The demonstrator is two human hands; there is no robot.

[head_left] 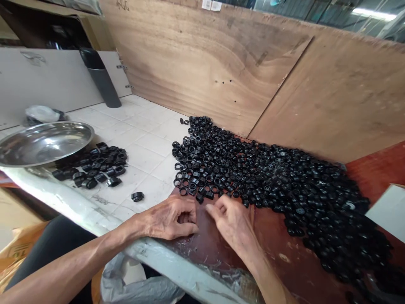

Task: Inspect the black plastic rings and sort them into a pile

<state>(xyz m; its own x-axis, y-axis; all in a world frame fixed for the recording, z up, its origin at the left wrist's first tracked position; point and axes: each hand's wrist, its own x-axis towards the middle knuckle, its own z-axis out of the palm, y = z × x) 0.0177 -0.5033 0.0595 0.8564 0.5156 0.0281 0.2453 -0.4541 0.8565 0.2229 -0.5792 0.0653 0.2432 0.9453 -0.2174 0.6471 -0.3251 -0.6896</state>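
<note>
1. Parts (pixel 221 164), small, black and many of them ring-shaped, are lying in a wide pile, spreading from the pale tiles (pixel 148 152) across the red-brown surface (pixel 268 240), just beyond both hands.
2. The left hand (pixel 174 217) is hovering over or resting on the near side of that surface; its fingers are curling inward and its thumb is pointing toward the right hand, leaving a small gap. Whether it is gripping anything, one cannot tell.
3. The right hand (pixel 230 221) is bending its fingers at the pile's near edge, its thumb reaching toward the left hand. Its hold, too, one cannot tell.
4. A smaller heap (pixel 99 164) is sitting on the tiles beside the bowl (pixel 47 143); a lone part (pixel 137 196) is lying between it and the left hand.
5. A flask (pixel 106 82) is standing behind the bowl, near the wooden board (pixel 196 63).
6. A sack (pixel 136 289) is showing below the near edge.
</note>
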